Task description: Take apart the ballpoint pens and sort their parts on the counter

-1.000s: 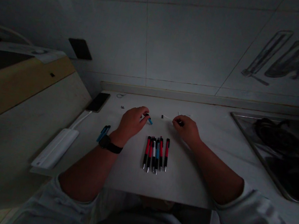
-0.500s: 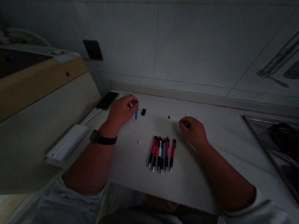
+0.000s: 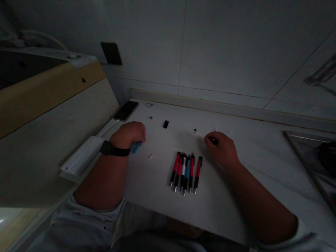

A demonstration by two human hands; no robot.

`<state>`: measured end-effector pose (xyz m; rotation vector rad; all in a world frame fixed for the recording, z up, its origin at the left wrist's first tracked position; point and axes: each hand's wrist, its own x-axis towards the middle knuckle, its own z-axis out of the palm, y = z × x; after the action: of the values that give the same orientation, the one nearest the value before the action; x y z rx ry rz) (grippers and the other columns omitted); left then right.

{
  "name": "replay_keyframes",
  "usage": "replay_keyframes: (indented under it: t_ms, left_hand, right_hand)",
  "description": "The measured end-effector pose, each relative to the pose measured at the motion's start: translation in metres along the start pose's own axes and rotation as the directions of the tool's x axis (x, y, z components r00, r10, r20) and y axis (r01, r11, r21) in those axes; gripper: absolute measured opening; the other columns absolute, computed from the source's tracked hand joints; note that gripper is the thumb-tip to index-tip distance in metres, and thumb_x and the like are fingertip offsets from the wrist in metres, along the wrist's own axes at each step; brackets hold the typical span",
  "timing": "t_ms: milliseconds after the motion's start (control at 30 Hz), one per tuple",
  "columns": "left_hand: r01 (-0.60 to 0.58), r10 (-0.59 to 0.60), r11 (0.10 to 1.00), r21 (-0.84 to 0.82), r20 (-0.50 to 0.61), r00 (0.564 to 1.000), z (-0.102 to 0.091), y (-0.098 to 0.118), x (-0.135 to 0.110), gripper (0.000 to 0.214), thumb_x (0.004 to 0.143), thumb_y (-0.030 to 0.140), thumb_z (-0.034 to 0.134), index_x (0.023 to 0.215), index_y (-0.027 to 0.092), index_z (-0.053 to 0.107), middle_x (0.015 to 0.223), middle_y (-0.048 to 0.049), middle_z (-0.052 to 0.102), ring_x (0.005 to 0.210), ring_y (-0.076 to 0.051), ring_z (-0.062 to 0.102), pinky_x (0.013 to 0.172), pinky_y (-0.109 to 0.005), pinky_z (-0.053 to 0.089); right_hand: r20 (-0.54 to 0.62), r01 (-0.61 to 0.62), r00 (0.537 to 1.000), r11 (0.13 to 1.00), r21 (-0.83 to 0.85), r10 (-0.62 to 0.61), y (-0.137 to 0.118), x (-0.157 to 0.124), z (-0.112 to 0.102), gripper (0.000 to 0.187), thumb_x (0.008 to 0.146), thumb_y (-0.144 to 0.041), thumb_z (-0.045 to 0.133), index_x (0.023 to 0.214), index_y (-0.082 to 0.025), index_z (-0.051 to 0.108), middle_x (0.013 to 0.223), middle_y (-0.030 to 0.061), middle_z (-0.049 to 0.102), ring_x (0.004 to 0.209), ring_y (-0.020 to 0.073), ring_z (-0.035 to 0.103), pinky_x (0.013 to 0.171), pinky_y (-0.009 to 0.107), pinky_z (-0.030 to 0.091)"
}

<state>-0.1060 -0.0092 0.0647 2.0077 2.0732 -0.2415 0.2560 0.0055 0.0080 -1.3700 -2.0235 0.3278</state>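
Observation:
My left hand is bent over the left side of the counter, fingers curled down and closed on a blue pen barrel. A second blue piece lies close beside it, partly covered by the hand. In my right hand a thin white pen refill is pinched, its dark end pointing left. Between the hands rest small black pen parts and a small white piece. Several assembled pens, red, white and blue with black grips, lie side by side nearer to me, tips toward me.
A phone and a white power strip are at the left, beside a slanted panel. Tiny metal bits and a thin loop lie toward the wall. A metal-rimmed cooktop is at the right.
My left hand has moved toward me and slightly left with the blue barrel, uncovering the tiny bits and loop behind it. The right hand keeps its pinch on the refill. The view has shifted slightly.

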Motion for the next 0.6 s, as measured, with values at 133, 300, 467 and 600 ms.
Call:
replay_keyframes:
  t_ms: [133, 300, 467, 600]
  left_hand:
    - [0.006, -0.006, 1.000, 0.003, 0.004, 1.000, 0.004, -0.002, 0.006, 0.016, 0.077, 0.034, 0.081, 0.078, 0.019, 0.076, 0.087, -0.0091, 0.079, 0.076, -0.022, 0.071, 0.064, -0.029, 0.044]
    - [-0.003, 0.004, 0.997, -0.082, 0.013, 1.000, 0.006, -0.006, 0.007, 0.009, 0.074, 0.025, 0.083, 0.080, 0.020, 0.078, 0.082, -0.0057, 0.078, 0.072, -0.020, 0.069, 0.066, -0.028, 0.045]
    - [0.016, -0.017, 0.995, -0.099, -0.003, 1.000, 0.005, -0.011, 0.004, 0.007, 0.074, 0.020, 0.082, 0.078, 0.020, 0.078, 0.084, -0.0067, 0.079, 0.073, -0.019, 0.070, 0.067, -0.028, 0.046]
    - [0.049, -0.049, 0.995, -0.083, 0.008, 0.999, 0.004, -0.015, 0.004, 0.006, 0.074, 0.020, 0.081, 0.078, 0.020, 0.077, 0.089, -0.0065, 0.080, 0.077, -0.019, 0.071, 0.067, -0.026, 0.047]
  right_hand:
    - [0.022, 0.004, 1.000, 1.000, -0.015, -0.003, 0.000, 0.000, 0.001, 0.016, 0.091, -0.030, 0.060, 0.093, -0.022, 0.074, 0.094, 0.0074, 0.075, 0.084, 0.0223, 0.067, 0.081, 0.036, 0.050]
    - [0.032, -0.005, 0.999, 1.000, -0.028, 0.006, 0.000, 0.000, 0.000, 0.016, 0.090, -0.030, 0.061, 0.093, -0.022, 0.074, 0.093, 0.0073, 0.075, 0.085, 0.0228, 0.067, 0.080, 0.036, 0.050]
    - [0.039, 0.007, 0.999, 1.000, -0.022, -0.006, -0.001, 0.000, -0.001, 0.015, 0.089, -0.029, 0.061, 0.092, -0.022, 0.074, 0.093, 0.0078, 0.075, 0.084, 0.0227, 0.068, 0.080, 0.036, 0.050]
    - [0.029, 0.005, 1.000, 1.000, 0.010, -0.006, -0.002, 0.000, -0.001, 0.015, 0.091, -0.030, 0.061, 0.093, -0.023, 0.074, 0.093, 0.0076, 0.076, 0.083, 0.0226, 0.068, 0.079, 0.036, 0.051]
